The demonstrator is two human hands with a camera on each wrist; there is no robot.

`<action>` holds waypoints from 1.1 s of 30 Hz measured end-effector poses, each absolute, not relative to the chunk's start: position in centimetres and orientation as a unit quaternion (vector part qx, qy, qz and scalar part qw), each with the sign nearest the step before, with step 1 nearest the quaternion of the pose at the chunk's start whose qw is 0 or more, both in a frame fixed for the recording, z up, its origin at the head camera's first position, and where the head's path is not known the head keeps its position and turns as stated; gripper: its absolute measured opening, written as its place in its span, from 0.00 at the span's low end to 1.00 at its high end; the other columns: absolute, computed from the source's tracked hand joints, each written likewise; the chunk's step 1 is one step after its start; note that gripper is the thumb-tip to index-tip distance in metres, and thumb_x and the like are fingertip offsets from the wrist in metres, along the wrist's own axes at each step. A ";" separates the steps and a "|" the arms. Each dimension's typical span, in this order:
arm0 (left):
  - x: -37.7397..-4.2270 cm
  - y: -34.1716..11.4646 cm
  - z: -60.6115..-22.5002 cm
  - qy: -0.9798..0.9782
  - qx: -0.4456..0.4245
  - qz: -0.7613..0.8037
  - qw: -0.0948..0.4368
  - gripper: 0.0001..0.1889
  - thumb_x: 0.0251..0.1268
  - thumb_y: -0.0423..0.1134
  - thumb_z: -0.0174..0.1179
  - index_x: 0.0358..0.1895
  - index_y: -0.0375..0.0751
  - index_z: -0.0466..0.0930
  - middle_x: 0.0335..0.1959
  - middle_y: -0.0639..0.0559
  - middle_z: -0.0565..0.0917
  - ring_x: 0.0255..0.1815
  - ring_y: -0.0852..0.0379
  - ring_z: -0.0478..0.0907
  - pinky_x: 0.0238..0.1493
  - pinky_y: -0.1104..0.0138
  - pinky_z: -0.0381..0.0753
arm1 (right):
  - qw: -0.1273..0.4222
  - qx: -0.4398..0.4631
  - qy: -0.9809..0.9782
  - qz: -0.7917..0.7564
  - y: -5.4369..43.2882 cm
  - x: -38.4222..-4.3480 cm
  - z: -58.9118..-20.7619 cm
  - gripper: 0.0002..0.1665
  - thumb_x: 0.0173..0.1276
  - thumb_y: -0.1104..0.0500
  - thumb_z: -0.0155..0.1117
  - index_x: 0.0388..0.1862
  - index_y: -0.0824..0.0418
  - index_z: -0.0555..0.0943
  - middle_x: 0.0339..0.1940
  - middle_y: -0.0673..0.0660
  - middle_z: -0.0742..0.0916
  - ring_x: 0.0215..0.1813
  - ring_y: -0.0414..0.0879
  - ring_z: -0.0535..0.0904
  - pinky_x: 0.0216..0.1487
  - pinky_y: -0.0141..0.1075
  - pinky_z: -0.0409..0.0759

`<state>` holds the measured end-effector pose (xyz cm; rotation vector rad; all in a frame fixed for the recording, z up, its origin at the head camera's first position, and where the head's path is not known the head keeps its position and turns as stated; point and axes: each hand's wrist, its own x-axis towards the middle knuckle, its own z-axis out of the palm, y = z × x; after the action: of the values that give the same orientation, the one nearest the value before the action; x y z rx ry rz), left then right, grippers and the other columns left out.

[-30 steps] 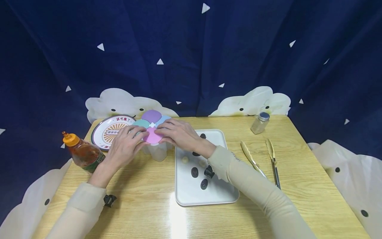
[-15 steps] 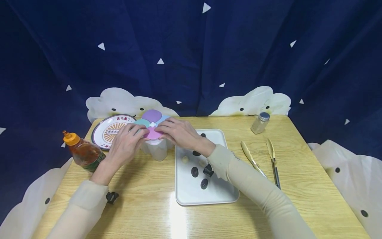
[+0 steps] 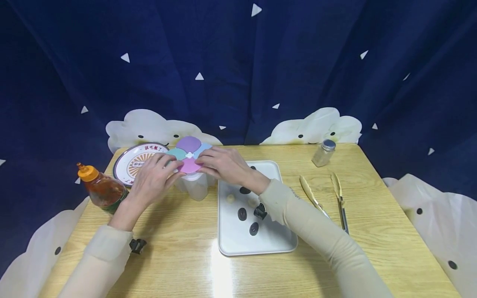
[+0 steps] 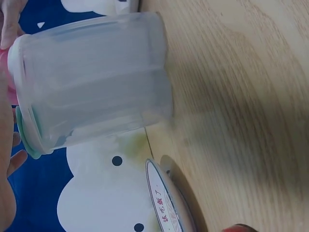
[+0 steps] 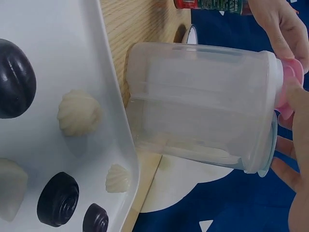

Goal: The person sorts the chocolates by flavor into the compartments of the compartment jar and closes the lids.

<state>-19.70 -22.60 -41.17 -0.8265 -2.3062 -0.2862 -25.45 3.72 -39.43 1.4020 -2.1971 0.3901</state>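
Note:
A tall translucent storage container [image 3: 196, 189] stands at the back left of the table, several lobes round its wall. Its lid has purple [image 3: 188, 144], green, blue and pink petal-shaped flaps about a white centre. My left hand [image 3: 150, 176] pinches the left edge of the pink flap [image 3: 189, 165], thumb low at the rim and fingertips on top. From the right, my right hand [image 3: 227, 165] pinches the same flap's other edge. In the right wrist view the container [image 5: 203, 96] shows no clear contents, and the pink flap [image 5: 291, 77] sits raised at its rim.
Left of my left hand are a sauce bottle [image 3: 104, 190] with an orange cap and a patterned plate [image 3: 123, 165]. A white tray [image 3: 257, 251] holding dark and cream moulded pieces lies under my right forearm. Tongs [image 3: 311, 192] and a glass shaker [image 3: 323, 154] are farther right.
The pink flap has come down flatter toward the container, and more of the white rim shows below it. Both hands keep their hold with only slight shifts.

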 end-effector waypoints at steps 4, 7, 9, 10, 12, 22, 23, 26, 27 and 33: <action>-19.9 -22.6 -41.0 -0.877 -0.313 -0.103 0.349 0.14 0.60 0.40 0.74 0.45 0.39 0.85 0.45 0.40 0.87 0.48 0.38 0.81 0.51 0.47 0.82 | 0.255 0.514 -0.806 0.148 3.5 -25.6 -39.3 0.14 0.76 0.47 0.67 0.53 0.51 0.90 0.51 0.47 0.92 0.50 0.42 0.87 0.50 0.32 0.85; -20.2 -22.4 -40.8 -0.874 -0.312 -0.096 0.360 0.12 0.63 0.39 0.74 0.44 0.39 0.84 0.44 0.40 0.87 0.46 0.38 0.81 0.48 0.49 0.82 | 0.258 0.508 -0.806 0.158 3.4 -25.7 -39.2 0.13 0.76 0.47 0.67 0.52 0.51 0.89 0.50 0.47 0.92 0.49 0.42 0.87 0.50 0.33 0.85; -20.3 -22.3 -40.6 -0.874 -0.309 -0.092 0.364 0.12 0.63 0.39 0.74 0.44 0.39 0.84 0.43 0.40 0.87 0.45 0.39 0.81 0.46 0.49 0.81 | 0.259 0.503 -0.808 0.168 3.4 -25.7 -39.2 0.13 0.76 0.47 0.67 0.51 0.51 0.89 0.49 0.46 0.92 0.47 0.42 0.87 0.47 0.33 0.85; -20.4 -22.3 -40.6 -0.874 -0.307 -0.091 0.366 0.11 0.64 0.40 0.73 0.44 0.39 0.84 0.43 0.40 0.87 0.44 0.39 0.81 0.45 0.50 0.81 | 0.258 0.501 -0.808 0.173 3.3 -25.8 -39.1 0.12 0.76 0.47 0.67 0.50 0.51 0.89 0.49 0.46 0.92 0.47 0.42 0.87 0.46 0.33 0.85; -20.6 -22.2 -40.5 -0.875 -0.300 -0.093 0.368 0.11 0.66 0.41 0.71 0.43 0.39 0.84 0.42 0.41 0.86 0.43 0.39 0.80 0.43 0.50 0.79 | 0.259 0.494 -0.810 0.180 3.2 -25.9 -39.1 0.12 0.76 0.47 0.67 0.49 0.51 0.89 0.47 0.46 0.92 0.45 0.41 0.87 0.42 0.33 0.85; -21.4 -22.3 -40.1 -0.888 -0.266 -0.086 0.364 0.11 0.70 0.42 0.69 0.42 0.38 0.81 0.42 0.38 0.86 0.46 0.35 0.81 0.47 0.46 0.80 | 0.259 0.454 -0.832 0.185 2.6 -26.6 -38.6 0.13 0.78 0.46 0.64 0.46 0.52 0.88 0.41 0.47 0.90 0.35 0.41 0.85 0.30 0.35 0.81; -21.4 -22.3 -40.1 -0.890 -0.263 -0.086 0.362 0.11 0.70 0.43 0.68 0.42 0.38 0.81 0.42 0.38 0.86 0.46 0.35 0.80 0.47 0.46 0.80 | 0.259 0.452 -0.833 0.185 2.6 -26.7 -38.5 0.13 0.78 0.47 0.64 0.46 0.52 0.88 0.41 0.47 0.90 0.35 0.41 0.85 0.30 0.36 0.81; -21.7 -22.2 -40.1 -0.895 -0.257 -0.089 0.355 0.12 0.72 0.44 0.67 0.41 0.37 0.80 0.41 0.37 0.85 0.45 0.35 0.80 0.46 0.46 0.80 | 0.262 0.444 -0.837 0.184 2.6 -27.0 -38.4 0.13 0.79 0.47 0.64 0.45 0.53 0.88 0.41 0.47 0.90 0.36 0.41 0.86 0.31 0.36 0.82; -21.8 -22.2 -40.0 -0.896 -0.254 -0.090 0.353 0.13 0.72 0.45 0.66 0.41 0.37 0.80 0.41 0.37 0.85 0.45 0.36 0.80 0.46 0.46 0.80 | 0.262 0.441 -0.838 0.184 2.6 -27.1 -38.4 0.13 0.79 0.47 0.63 0.45 0.53 0.88 0.41 0.48 0.90 0.36 0.41 0.86 0.31 0.36 0.82; -22.1 -22.1 -39.9 -0.904 -0.242 -0.093 0.340 0.15 0.74 0.47 0.64 0.41 0.36 0.78 0.41 0.37 0.83 0.45 0.35 0.79 0.45 0.46 0.79 | 0.253 0.427 -0.849 0.182 2.4 -27.6 -38.3 0.14 0.80 0.47 0.62 0.47 0.53 0.88 0.42 0.48 0.90 0.38 0.42 0.87 0.31 0.37 0.83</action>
<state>-22.11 -22.08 -39.93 -0.6311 -2.3519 -0.2411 -27.63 2.43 -38.33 1.1599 -2.3075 0.4939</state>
